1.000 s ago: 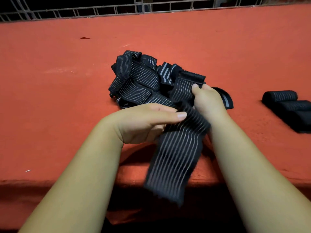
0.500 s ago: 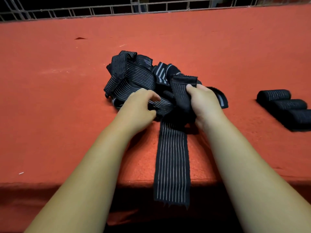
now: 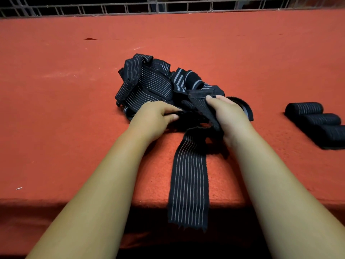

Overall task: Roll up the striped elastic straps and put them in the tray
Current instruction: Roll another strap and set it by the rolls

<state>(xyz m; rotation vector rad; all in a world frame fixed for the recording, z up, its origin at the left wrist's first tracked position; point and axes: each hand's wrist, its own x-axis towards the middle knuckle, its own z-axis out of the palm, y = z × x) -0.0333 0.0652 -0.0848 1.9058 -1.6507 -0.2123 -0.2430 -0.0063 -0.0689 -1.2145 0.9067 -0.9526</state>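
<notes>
Red-orange cloth (image 3: 56, 113): a felt-like cover over the whole table top, folding down over the near edge into shadow.
Hidden: most fingertips of both hands are buried in black fabric. The stretch between the hands is a dark, blurred tangle, and I cannot tell whether any roll has begun there.
Cut off: three rolled straps (image 3: 313, 118) lie side by side, touching, at the far right. The nearest is cropped by the frame edge.
Hard to make out: a flat black piece (image 3: 328, 147) shows under the rolls only as a thin near edge. Whether it is the tray cannot be told.
Held strap (image 3: 188, 184): a wide black elastic band with thin pale stripes running along its length. It lies flat on the cloth between the forearms, and its frayed free end hangs over the near table edge.
Pile of straps (image 3: 149, 85): a loose heap of the same striped black bands, mid-table, just beyond the hands and touching them. One band in it has broader grey stripes.
Left hand (image 3: 155, 116): fingers curled, gripping a dark fold at the top of the held strap.
Right hand (image 3: 227, 116): thumb pressed on top of the strap's stitched upper end, pinching it against fingers hidden beneath.
Wire grid (image 3: 130, 8): a grey metal mesh along the far edge of the table, dark behind it.
</notes>
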